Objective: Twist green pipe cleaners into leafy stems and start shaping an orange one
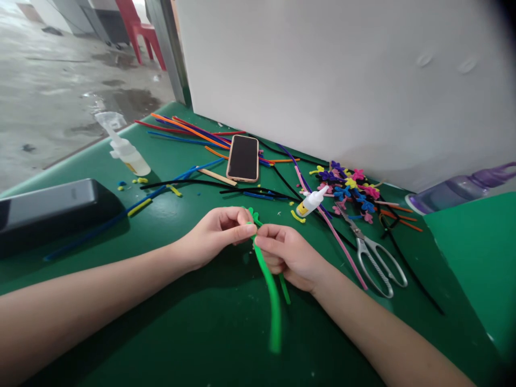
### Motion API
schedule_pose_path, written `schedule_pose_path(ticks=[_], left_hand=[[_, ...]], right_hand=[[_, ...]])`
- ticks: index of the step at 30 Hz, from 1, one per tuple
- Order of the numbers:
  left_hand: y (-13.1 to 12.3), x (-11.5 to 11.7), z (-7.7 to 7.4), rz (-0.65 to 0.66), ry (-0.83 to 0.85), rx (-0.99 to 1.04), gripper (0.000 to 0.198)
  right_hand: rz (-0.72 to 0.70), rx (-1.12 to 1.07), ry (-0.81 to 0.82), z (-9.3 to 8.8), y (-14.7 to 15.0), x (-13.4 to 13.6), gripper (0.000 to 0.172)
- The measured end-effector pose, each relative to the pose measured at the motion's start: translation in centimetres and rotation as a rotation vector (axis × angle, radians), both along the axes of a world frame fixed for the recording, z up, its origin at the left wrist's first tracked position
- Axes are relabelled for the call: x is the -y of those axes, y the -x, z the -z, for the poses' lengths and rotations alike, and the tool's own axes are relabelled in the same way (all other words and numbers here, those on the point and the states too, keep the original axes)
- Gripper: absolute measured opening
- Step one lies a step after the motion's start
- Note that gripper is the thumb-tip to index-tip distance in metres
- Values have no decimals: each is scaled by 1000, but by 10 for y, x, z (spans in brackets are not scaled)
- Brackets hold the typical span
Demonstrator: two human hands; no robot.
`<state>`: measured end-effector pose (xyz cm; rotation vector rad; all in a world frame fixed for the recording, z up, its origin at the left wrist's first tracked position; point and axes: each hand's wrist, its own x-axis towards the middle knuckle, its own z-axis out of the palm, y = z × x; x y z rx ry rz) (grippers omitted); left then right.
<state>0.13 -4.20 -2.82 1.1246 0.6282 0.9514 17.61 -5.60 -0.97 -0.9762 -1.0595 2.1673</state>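
Note:
Both hands meet over the middle of the green table [201, 333]. My left hand [220, 231] pinches the upper, bent end of a bright green pipe cleaner [271, 290]. My right hand [288, 255] is closed around the same green pipe cleaner just below, fingers curled. The long free end hangs down toward me and looks blurred. A second thin green strand shows beside my right hand.
A phone [243, 157] lies face up behind my hands among several coloured pipe cleaners [189, 131]. A small glue bottle [312, 201], a pile of small pipe-cleaner shapes [350, 188], scissors [377, 258], a clear bottle [127, 153], a dark box [52, 207] and a purple bottle [455, 191] surround them.

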Motion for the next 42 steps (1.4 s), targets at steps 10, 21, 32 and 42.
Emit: schedule_pose_path(ticks=[10, 21, 32, 42], left_hand=[[-3, 1, -2, -68, -62, -191, 29], [-2, -2, 0, -67, 24, -124, 20], [-2, 0, 2, -190, -14, -225, 15], [-1, -1, 6, -201, 50, -154, 17]], right_hand=[[238, 699, -1013, 3, 6, 19, 24], [194, 422, -586, 2, 5, 8, 21], [311, 586, -775, 6, 2, 7, 15], [328, 658, -1019, 4, 2, 14, 8]])
